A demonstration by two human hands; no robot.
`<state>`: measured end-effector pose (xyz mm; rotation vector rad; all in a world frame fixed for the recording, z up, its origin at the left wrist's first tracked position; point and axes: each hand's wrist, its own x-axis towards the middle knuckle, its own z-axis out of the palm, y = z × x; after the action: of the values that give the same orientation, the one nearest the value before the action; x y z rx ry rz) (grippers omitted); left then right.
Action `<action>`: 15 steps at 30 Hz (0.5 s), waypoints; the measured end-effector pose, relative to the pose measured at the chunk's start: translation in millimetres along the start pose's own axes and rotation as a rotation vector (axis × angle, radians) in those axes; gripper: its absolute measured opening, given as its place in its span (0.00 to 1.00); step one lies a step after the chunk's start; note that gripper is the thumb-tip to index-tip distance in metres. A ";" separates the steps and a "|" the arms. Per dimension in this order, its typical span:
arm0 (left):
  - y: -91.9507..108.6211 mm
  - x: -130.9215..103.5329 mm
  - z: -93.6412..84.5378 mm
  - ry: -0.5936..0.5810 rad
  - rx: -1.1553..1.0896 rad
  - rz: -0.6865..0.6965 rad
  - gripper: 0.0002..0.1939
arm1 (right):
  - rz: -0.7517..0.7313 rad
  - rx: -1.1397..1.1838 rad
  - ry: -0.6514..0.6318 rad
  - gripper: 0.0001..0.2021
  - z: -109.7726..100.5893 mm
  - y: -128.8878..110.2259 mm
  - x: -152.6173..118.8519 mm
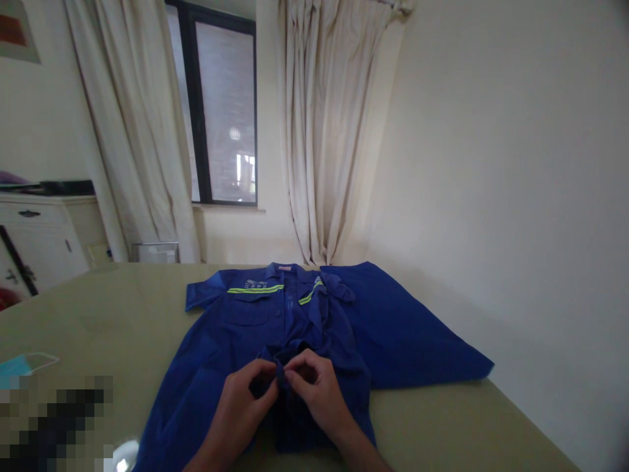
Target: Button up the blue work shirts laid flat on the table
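Green table (pixel 422 426), lower centre: left hand (pixel 242 398) and right hand (pixel 320 393) pinch blue cloth (pixel 295 426), apparently working its edge; continuing needs fingertip control.

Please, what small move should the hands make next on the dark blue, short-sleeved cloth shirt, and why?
Perhaps the left hand and right hand should ease slightly apart, because both pinch the shirt close together, and it looks bunched around them.

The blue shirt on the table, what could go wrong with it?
The left hand and right hand both pinch the blue shirt, so a tug might pull it crooked. Its rumpled side, where the yellow stripe bends, could get creased. The other blue cloth touches the shirt and might slide along too.
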<state>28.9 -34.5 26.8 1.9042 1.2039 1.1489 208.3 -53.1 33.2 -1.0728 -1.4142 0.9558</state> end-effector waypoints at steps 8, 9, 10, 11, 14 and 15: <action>-14.1 1.4 1.9 -0.015 -0.107 -0.061 0.13 | 0.009 -0.110 0.079 0.04 4.7 4.2 -1.2; -13.8 1.9 1.7 -0.025 -0.132 -0.072 0.15 | -0.028 -0.151 0.094 0.03 5.0 4.6 -2.1; -13.1 2.3 1.8 -0.035 -0.156 -0.082 0.17 | -0.067 -0.191 0.107 0.02 5.2 5.1 -3.0; -12.2 2.6 2.1 -0.046 -0.177 -0.090 0.19 | -0.105 -0.226 0.112 0.02 5.5 5.5 -3.8; -10.8 3.6 4.0 -0.079 -0.202 -0.119 0.21 | -0.182 -0.286 0.101 0.04 6.5 5.2 -5.7; -11.0 4.2 4.6 -0.084 -0.201 -0.126 0.21 | -0.195 -0.294 0.096 0.05 6.8 4.3 -6.0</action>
<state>29.6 -26.4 17.2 1.6854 1.1020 1.0693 202.1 -57.6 26.7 -1.1531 -1.5786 0.5598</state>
